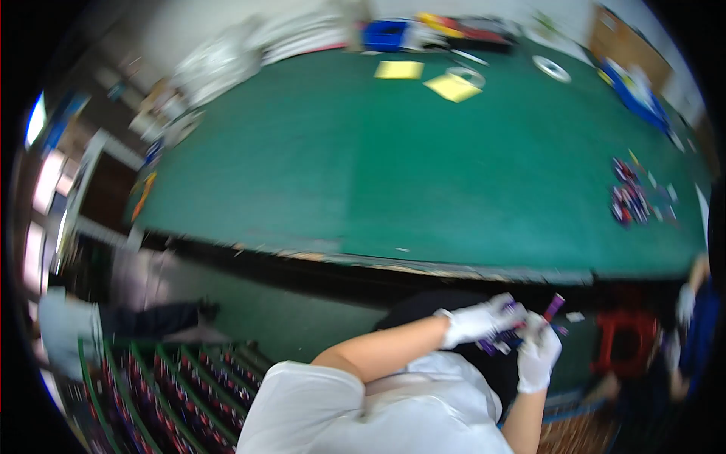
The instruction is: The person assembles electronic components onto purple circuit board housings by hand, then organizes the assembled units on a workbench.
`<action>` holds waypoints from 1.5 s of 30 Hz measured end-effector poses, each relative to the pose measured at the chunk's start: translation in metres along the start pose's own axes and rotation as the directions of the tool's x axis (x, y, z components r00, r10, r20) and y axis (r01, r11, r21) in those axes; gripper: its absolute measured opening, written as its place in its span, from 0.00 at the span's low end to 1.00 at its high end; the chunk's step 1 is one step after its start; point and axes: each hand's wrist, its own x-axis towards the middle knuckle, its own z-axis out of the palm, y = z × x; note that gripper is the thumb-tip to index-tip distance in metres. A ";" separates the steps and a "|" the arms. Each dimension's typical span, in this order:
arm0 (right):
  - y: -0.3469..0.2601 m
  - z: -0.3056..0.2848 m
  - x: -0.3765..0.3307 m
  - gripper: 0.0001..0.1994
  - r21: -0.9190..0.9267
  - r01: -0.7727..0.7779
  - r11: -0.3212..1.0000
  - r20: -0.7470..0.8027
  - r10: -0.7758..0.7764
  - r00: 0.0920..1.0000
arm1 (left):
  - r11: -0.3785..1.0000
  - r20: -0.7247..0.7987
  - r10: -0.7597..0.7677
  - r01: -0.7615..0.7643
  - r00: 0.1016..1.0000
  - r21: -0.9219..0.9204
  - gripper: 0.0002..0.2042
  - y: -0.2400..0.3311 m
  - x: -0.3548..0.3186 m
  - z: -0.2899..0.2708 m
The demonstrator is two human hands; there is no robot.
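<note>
Both my hands wear white gloves and work close together in front of my lap, just off the table's near edge. My right hand (538, 353) pinches a short purple stick-like piece (555, 306) that points up and away; its exact kind is blurred. Beside it, my left hand (480, 323) is closed on a small purple piece (515, 309) whose kind I cannot make out. Several more small purple pieces (490, 347) lie below my hands on dark cloth.
The green table (454, 181) spans the front. Small purple and red pieces (630, 200) lie at its right. Yellow paper sheets (398, 69), a tape roll (551, 69) and a blue bin (386, 35) sit farther back. A red stool (627, 338) and another person (699, 318) are at right; racks (178, 390) at lower left.
</note>
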 end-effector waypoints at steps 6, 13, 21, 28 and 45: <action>-0.023 0.006 -0.020 0.14 -0.340 0.207 0.918 -0.047 -0.236 0.971 | 0.933 0.027 -0.109 0.112 0.994 -0.342 0.33 0.028 -0.021 0.026; -0.075 0.007 -0.036 0.20 -0.122 0.057 0.991 0.090 -0.046 0.995 | 0.930 0.117 0.005 0.039 0.993 -0.365 0.22 0.027 -0.026 0.014; -0.073 -0.035 -0.055 0.08 0.320 -0.105 0.941 -0.110 0.148 0.983 | 0.261 0.337 -0.088 0.348 0.937 -0.900 0.35 0.055 0.000 -0.019; -0.058 -0.014 -0.017 0.10 0.740 0.019 0.672 -0.299 0.304 0.904 | 0.327 0.237 0.205 0.161 0.950 -0.931 0.29 0.061 -0.034 -0.033; -0.043 -0.046 0.012 0.15 -0.163 0.727 0.667 0.041 -0.732 0.680 | 0.981 0.464 0.102 -0.011 0.880 -0.194 0.13 0.073 -0.031 0.010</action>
